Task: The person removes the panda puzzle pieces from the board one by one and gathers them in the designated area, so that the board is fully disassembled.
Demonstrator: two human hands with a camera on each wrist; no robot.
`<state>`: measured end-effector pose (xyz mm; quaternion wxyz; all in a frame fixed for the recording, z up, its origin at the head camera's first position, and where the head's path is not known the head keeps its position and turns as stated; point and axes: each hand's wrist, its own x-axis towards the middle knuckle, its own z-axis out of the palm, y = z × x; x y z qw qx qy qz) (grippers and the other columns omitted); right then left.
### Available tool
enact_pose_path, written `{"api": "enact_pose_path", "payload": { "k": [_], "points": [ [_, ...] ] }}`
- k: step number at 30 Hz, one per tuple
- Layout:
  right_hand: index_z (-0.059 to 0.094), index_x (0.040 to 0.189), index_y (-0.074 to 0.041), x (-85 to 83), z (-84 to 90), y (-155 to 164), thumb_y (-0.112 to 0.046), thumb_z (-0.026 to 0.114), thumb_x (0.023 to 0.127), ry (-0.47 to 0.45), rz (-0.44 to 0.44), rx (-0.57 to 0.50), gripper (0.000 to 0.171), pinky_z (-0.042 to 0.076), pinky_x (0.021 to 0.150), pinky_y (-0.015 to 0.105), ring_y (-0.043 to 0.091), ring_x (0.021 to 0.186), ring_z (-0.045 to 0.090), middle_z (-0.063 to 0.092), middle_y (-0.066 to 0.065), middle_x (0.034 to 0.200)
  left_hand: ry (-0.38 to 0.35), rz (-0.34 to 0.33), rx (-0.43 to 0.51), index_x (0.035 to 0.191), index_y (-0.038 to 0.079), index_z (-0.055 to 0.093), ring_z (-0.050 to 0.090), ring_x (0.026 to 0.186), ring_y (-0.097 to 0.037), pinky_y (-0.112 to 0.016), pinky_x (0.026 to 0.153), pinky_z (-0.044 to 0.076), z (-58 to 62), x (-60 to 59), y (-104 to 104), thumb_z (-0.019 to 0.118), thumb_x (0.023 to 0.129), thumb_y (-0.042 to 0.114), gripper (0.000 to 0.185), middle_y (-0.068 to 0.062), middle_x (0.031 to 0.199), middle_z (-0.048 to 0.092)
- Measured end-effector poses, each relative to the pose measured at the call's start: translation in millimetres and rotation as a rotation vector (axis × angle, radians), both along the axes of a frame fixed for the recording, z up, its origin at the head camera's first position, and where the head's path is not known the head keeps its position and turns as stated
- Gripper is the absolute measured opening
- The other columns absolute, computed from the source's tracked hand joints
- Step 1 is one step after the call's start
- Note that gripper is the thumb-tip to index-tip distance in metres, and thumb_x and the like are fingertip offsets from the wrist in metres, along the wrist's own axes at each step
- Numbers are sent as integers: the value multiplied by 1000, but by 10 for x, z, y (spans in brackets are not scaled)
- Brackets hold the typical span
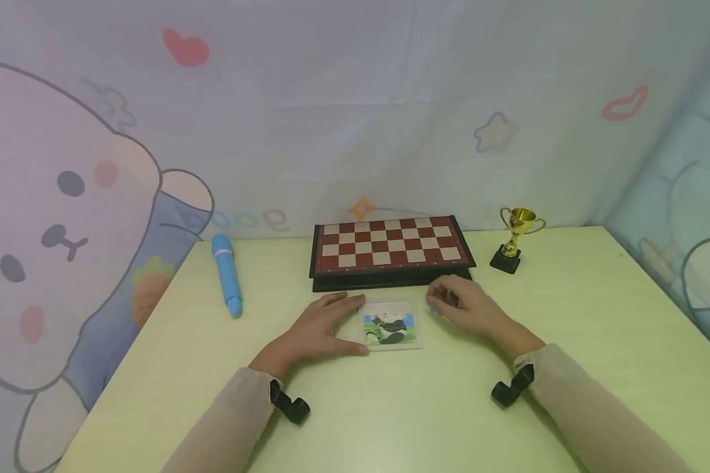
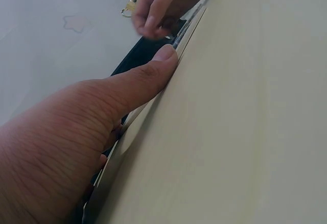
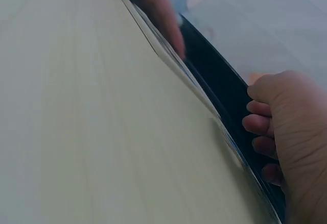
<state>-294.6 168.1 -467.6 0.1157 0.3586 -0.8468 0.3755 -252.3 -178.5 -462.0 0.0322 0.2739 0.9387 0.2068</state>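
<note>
see a square panda picture (image 1: 390, 330) in a pale tray (image 1: 392, 306), flat on a yellow-green table (image 1: 390, 414), below and a little right of the centre of the head view, with a pale strip along the picture's top. at its left edge, find a left hand (image 1: 316, 328) with thumb and fingers spread well apart, near the two left corners; in the left wrist view, make out the thumb at an edge seen nearly side-on. just right of the tray, find a right hand (image 1: 464, 305) with fingers curled inward and a little blue (image 1: 432, 308) showing below the fingertips; cannot tell whether anything is pinched there. in the right wrist view, see the same curled fingers at the right side of the frame, in front of something dark. behind both hands, at centre, spot a red-and-white checkered chessboard (image 1: 390, 244) on a black base. left of centre, note a light-blue pen-shaped object (image 1: 227, 276); right of centre, a gold trophy cup (image 1: 511, 236), upright on its black foot. across the upper frame, see a pale printed backdrop (image 1: 355, 131), with a large cartoon bear (image 1: 71, 223) at left.
</note>
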Motion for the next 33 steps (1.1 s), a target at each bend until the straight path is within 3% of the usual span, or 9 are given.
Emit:
{"api": "enact_pose_path", "payload": {
  "k": [6, 10, 18, 27, 33],
  "points": [
    [70, 108, -20, 41, 8, -690, -35, 71, 95, 48, 160, 118, 20, 47, 77, 30, 9, 89, 51, 63, -12, 98, 10, 2, -5, 158, 34, 34, 23, 150, -17, -53, 118, 22, -15, -12, 10, 61, 73, 85, 103, 17, 159, 35],
    [71, 109, -20, 74, 18, -926, -45, 70, 93, 99, 176, 170, 30, 46, 82, 32, 9, 94, 49, 65, -11, 104, 1, -3, -5, 158, 34, 33, 22, 150, -16, -53, 118, 22, -8, -8, 18, 60, 74, 86, 103, 17, 159, 35],
    [70, 103, -23, 8, -14, -889, -58, 69, 89, 176, 104, 252, 39, 45, 85, 30, 8, 95, 49, 63, -13, 100, 10, -13, -5, 158, 30, 35, 23, 150, -19, -53, 118, 22, 24, 15, 13, 62, 76, 82, 100, 14, 159, 36],
    [68, 101, -25, 8, -12, -848, -61, 71, 86, 102, 101, 299, 39, 44, 84, 31, 7, 95, 47, 61, -15, 99, 9, -9, -7, 157, 31, 36, 25, 150, -21, -55, 117, 23, 8, 24, 11, 64, 76, 81, 100, 12, 158, 38],
    [68, 101, -26, -16, -8, -844, -57, 75, 85, 87, 136, 255, 35, 43, 85, 32, 9, 95, 48, 60, -15, 99, 9, -10, -11, 158, 32, 35, 23, 150, -19, -54, 118, 21, 1, 2, 13, 62, 76, 83, 100, 15, 159, 36]
  ]
}}
